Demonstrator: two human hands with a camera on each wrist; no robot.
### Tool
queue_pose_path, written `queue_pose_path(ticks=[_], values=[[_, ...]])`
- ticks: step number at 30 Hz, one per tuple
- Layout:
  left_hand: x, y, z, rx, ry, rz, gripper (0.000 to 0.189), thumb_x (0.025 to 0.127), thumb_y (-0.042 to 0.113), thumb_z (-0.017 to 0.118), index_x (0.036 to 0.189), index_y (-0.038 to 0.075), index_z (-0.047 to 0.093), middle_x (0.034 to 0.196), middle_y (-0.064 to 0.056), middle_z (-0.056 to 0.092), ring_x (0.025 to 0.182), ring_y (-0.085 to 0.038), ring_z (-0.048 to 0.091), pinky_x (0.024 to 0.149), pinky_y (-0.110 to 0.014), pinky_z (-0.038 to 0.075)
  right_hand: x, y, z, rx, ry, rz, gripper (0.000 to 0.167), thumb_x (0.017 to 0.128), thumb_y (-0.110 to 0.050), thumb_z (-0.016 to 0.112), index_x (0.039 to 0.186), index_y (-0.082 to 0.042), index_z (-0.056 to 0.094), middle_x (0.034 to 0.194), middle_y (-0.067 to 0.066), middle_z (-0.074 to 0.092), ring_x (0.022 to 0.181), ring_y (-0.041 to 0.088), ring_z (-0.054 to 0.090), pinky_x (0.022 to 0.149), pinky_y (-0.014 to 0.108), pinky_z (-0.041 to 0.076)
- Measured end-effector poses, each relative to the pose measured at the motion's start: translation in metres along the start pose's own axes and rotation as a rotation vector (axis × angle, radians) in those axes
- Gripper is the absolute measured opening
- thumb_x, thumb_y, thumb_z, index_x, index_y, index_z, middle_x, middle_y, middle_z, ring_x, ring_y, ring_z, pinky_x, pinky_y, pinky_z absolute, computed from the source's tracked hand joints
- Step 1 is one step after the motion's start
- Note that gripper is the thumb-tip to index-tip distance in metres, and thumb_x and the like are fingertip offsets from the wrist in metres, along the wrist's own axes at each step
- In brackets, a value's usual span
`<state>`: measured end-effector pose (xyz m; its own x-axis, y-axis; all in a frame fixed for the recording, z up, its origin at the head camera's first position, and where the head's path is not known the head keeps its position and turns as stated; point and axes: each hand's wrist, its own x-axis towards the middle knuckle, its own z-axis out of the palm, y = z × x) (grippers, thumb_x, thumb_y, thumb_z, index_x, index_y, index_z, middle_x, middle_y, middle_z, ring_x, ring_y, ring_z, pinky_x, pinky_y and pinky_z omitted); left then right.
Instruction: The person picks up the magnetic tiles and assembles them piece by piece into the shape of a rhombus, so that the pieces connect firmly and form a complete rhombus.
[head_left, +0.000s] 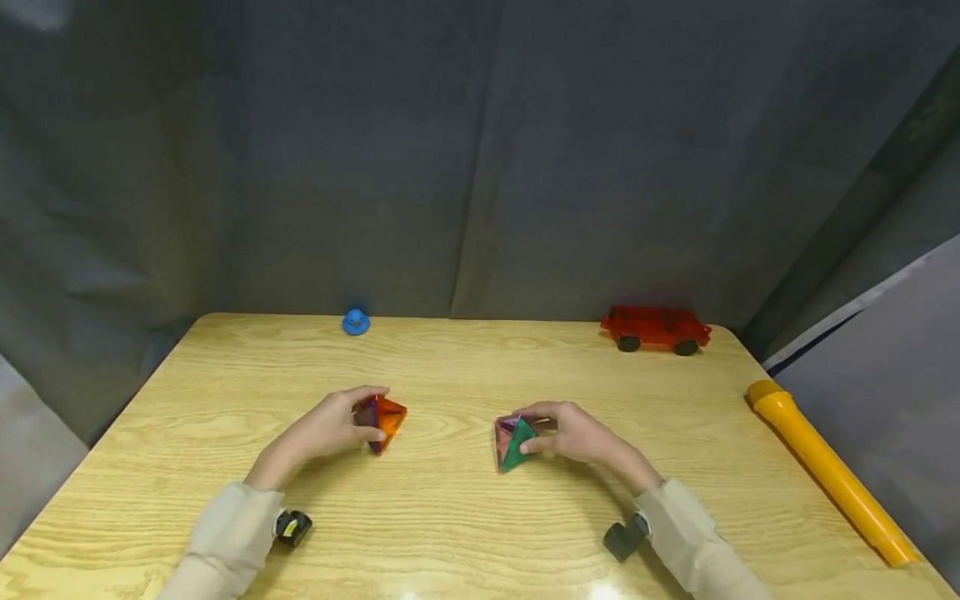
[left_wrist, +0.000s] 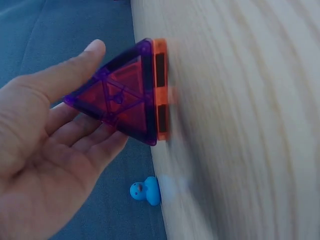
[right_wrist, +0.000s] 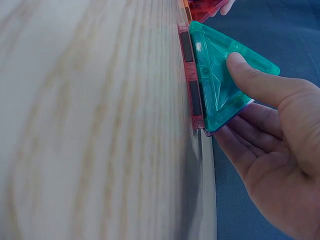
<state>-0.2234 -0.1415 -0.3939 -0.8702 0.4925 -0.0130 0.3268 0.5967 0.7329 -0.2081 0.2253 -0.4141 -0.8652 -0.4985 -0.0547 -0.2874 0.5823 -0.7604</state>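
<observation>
On the left side of the table, my left hand (head_left: 333, 425) holds a small pyramid of see-through magnetic tiles (head_left: 389, 421) between thumb and fingers. Its purple triangle (left_wrist: 131, 102) faces the left wrist camera, with an orange tile (left_wrist: 161, 90) along the base. Across a gap, my right hand (head_left: 576, 435) pinches a second magnetic-tile pyramid (head_left: 515, 448). The thumb presses on its green triangle (right_wrist: 215, 85), and a pink tile (right_wrist: 186, 40) with dark magnet strips forms the base. Both pyramids are close over the wooden table.
A blue rubber duck (head_left: 356, 322) sits at the table's back edge, left of centre. A red toy car base (head_left: 656, 328) with black wheels stands at the back right. Along the right edge lies a long yellow tube (head_left: 832, 471). Dark cloth (head_left: 360, 167) hangs behind the table.
</observation>
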Motion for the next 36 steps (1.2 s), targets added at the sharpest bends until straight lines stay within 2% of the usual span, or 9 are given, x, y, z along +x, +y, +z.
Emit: queue_pose_path(ticks=[8, 11, 16, 18, 26, 32, 36], values=[[-0.001, 0.002, 0.002, 0.034, 0.011, 0.04, 0.057, 0.086, 0.008, 0.068, 0.136, -0.007, 0.045, 0.119, -0.023, 0.06, 0.103, -0.029, 0.06, 0.091, -0.049, 0.045, -0.002, -0.001, 0.001, -0.008, 0.003, 0.03, 0.051, 0.086, -0.027, 0.071, 0.125, 0.004, 0.058, 0.117, 0.014, 0.063, 0.11, 0.031, 0.06, 0.089, 0.038, 0.05], [0.0, 0.006, 0.004, 0.033, 0.005, 0.049, 0.054, 0.087, 0.007, 0.067, 0.135, -0.008, 0.046, 0.118, -0.023, 0.061, 0.101, -0.029, 0.06, 0.088, -0.045, 0.048, 0.0, -0.001, 0.001, -0.015, 0.012, 0.034, 0.049, 0.086, -0.027, 0.07, 0.123, 0.003, 0.059, 0.115, 0.012, 0.063, 0.109, 0.031, 0.06, 0.09, 0.039, 0.05], [0.004, 0.01, 0.009, 0.029, -0.024, 0.073, 0.052, 0.088, 0.008, 0.066, 0.134, -0.009, 0.047, 0.118, -0.024, 0.06, 0.09, -0.019, 0.059, 0.079, -0.034, 0.049, 0.003, -0.002, 0.004, -0.031, 0.023, 0.043, 0.048, 0.086, -0.028, 0.07, 0.122, 0.002, 0.06, 0.115, 0.012, 0.064, 0.107, 0.029, 0.061, 0.09, 0.04, 0.05], [0.006, 0.012, 0.012, 0.03, -0.029, 0.078, 0.052, 0.088, 0.009, 0.066, 0.133, -0.008, 0.047, 0.119, -0.023, 0.06, 0.089, -0.018, 0.058, 0.079, -0.033, 0.048, 0.005, -0.003, 0.005, -0.031, 0.026, 0.047, 0.048, 0.086, -0.028, 0.07, 0.123, 0.002, 0.06, 0.116, 0.012, 0.063, 0.107, 0.03, 0.061, 0.09, 0.04, 0.05], [0.014, 0.024, 0.025, 0.05, -0.061, 0.062, 0.051, 0.089, 0.011, 0.065, 0.135, -0.004, 0.048, 0.124, -0.02, 0.058, 0.097, -0.021, 0.058, 0.088, -0.041, 0.047, 0.009, -0.009, 0.008, -0.021, 0.024, 0.051, 0.048, 0.086, -0.027, 0.07, 0.124, 0.002, 0.059, 0.118, 0.013, 0.063, 0.107, 0.03, 0.061, 0.09, 0.04, 0.05], [0.019, 0.037, 0.034, 0.069, -0.088, 0.049, 0.05, 0.089, 0.012, 0.065, 0.135, -0.003, 0.049, 0.129, -0.02, 0.056, 0.105, -0.026, 0.058, 0.096, -0.045, 0.043, 0.013, -0.011, 0.009, -0.051, 0.028, 0.021, 0.048, 0.087, -0.025, 0.07, 0.124, 0.004, 0.059, 0.117, 0.014, 0.064, 0.106, 0.028, 0.062, 0.09, 0.039, 0.05], [0.024, 0.045, 0.041, 0.077, -0.101, 0.055, 0.049, 0.09, 0.012, 0.064, 0.134, -0.003, 0.05, 0.127, -0.019, 0.057, 0.101, -0.024, 0.059, 0.096, -0.045, 0.044, 0.016, -0.011, 0.01, -0.056, 0.027, 0.013, 0.048, 0.087, -0.025, 0.069, 0.124, 0.004, 0.059, 0.117, 0.014, 0.064, 0.106, 0.027, 0.061, 0.09, 0.039, 0.05]])
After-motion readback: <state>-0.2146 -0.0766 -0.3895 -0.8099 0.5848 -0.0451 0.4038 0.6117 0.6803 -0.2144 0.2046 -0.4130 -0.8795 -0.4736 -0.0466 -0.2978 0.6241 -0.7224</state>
